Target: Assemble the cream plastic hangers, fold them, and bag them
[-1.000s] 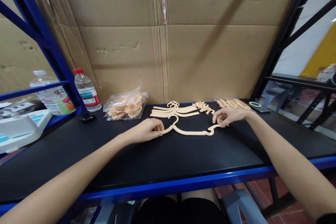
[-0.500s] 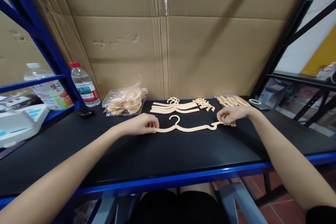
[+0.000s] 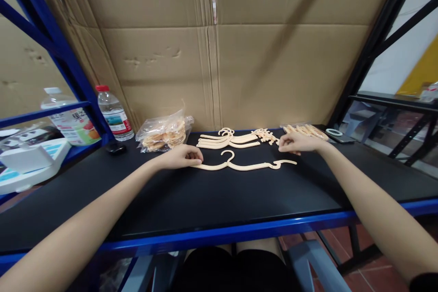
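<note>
A cream plastic clothes hanger (image 3: 248, 167) lies on the black table top (image 3: 219, 200), hook pointing away from me. A small hooked piece (image 3: 286, 162) with a straight tail sits at its right end. My left hand (image 3: 181, 156) hovers over the hanger's left end, fingers loosely bent; whether they touch it is hard to see. Above the hooked piece, my right hand (image 3: 297, 143) is off it, fingers bent downward and apart, close to a pile of small hooked parts (image 3: 265, 135). Several stacked hangers (image 3: 228, 140) lie just behind the single one.
A clear bag of cream parts (image 3: 164, 133) stands back left, another bag of parts (image 3: 304, 131) back right. A red-capped bottle (image 3: 114, 116) and a black object (image 3: 115, 148) are at left. A phone (image 3: 344, 138) with a ring on it lies far right. Cardboard (image 3: 153, 64) walls the back.
My right hand has let go of the hooked piece and moved up and slightly left. My left hand has shifted a little up and left, baring the hanger's left end.
</note>
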Available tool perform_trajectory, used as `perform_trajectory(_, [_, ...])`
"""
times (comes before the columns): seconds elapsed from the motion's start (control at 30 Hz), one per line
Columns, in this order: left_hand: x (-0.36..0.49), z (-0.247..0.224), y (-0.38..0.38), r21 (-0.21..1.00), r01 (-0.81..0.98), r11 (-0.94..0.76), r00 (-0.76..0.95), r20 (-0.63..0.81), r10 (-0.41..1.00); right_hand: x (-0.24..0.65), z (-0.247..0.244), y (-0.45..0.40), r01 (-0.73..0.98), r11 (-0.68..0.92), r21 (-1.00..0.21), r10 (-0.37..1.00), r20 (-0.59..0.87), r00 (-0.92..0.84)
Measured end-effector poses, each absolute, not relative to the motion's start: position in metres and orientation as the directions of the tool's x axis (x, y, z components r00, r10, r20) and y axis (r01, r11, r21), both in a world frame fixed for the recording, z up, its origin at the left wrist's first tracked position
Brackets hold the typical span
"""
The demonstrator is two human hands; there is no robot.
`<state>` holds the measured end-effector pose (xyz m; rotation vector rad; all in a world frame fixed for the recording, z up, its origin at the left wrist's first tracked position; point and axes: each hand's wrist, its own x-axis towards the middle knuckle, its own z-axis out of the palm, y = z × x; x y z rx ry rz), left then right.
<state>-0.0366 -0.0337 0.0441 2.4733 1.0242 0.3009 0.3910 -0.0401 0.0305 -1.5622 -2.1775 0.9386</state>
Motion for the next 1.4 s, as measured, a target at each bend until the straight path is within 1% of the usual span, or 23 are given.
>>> perform_trajectory(0.07, [-0.037,0.042,-0.033,0.49,0.624,-0.609,0.682,0.041,0.73,0.385,0.023,-0.034,0.714,0.252,-0.653,0.958,0.062,-0.281])
perform_trajectory(0.1, [-0.037,0.041,-0.032,0.496,0.625,-0.603,0.675,0.045,0.737,0.383,0.019,-0.031,0.717,0.276,-0.641,0.959,0.134,-0.249])
perform_trajectory(0.17, [-0.038,0.039,-0.031,0.506,0.624,-0.595,0.667,0.052,0.743,0.378,0.011,-0.025,0.724,0.307,-0.617,0.951,0.227,-0.209])
perform_trajectory(0.33, [-0.037,0.036,-0.028,0.527,0.611,-0.591,0.654,0.085,0.751,0.378,-0.001,-0.014,0.722,0.326,-0.61,0.936,0.316,-0.155])
perform_trajectory(0.47, [-0.037,0.032,-0.027,0.535,0.608,-0.586,0.616,0.147,0.774,0.383,-0.002,-0.011,0.74,0.3,-0.602,0.927,0.368,-0.077])
perform_trajectory(0.57, [-0.036,0.026,-0.024,0.54,0.608,-0.582,0.581,0.197,0.79,0.387,-0.002,-0.01,0.755,0.288,-0.589,0.921,0.385,-0.05])
perform_trajectory(0.77, [-0.036,0.017,-0.017,0.558,0.606,-0.567,0.535,0.242,0.809,0.386,-0.004,-0.009,0.777,0.277,-0.565,0.933,0.352,-0.077])
perform_trajectory(0.83, [-0.037,0.02,-0.018,0.56,0.602,-0.57,0.55,0.226,0.804,0.385,-0.003,-0.01,0.78,0.273,-0.563,0.94,0.33,-0.091])
perform_trajectory(0.9, [-0.038,0.026,-0.021,0.562,0.589,-0.581,0.603,0.175,0.779,0.385,0.0,-0.013,0.777,0.274,-0.567,0.948,0.293,-0.121])
perform_trajectory(0.93, [-0.039,0.029,-0.022,0.563,0.58,-0.588,0.634,0.141,0.76,0.386,0.003,-0.015,0.772,0.279,-0.571,0.954,0.258,-0.154])
perform_trajectory(1.0, [-0.041,0.035,-0.025,0.564,0.565,-0.601,0.689,0.078,0.721,0.388,0.01,-0.02,0.759,0.308,-0.574,0.95,0.146,-0.275])
perform_trajectory(1.1, [-0.043,0.039,-0.027,0.558,0.557,-0.616,0.73,0.026,0.683,0.392,0.02,-0.028,0.742,0.406,-0.533,0.877,-0.003,-0.481])
perform_trajectory(1.17, [-0.043,0.039,-0.027,0.55,0.559,-0.62,0.741,0.004,0.672,0.392,0.025,-0.032,0.74,0.467,-0.485,0.834,-0.036,-0.55])
perform_trajectory(1.23, [-0.044,0.038,-0.026,0.545,0.565,-0.619,0.742,-0.007,0.67,0.391,0.027,-0.033,0.73,0.504,-0.461,0.804,-0.059,-0.592])
perform_trajectory(1.4, [-0.045,0.04,-0.026,0.54,0.576,-0.613,0.731,-0.005,0.682,0.388,0.025,-0.032,0.693,0.535,-0.484,0.762,-0.079,-0.643])
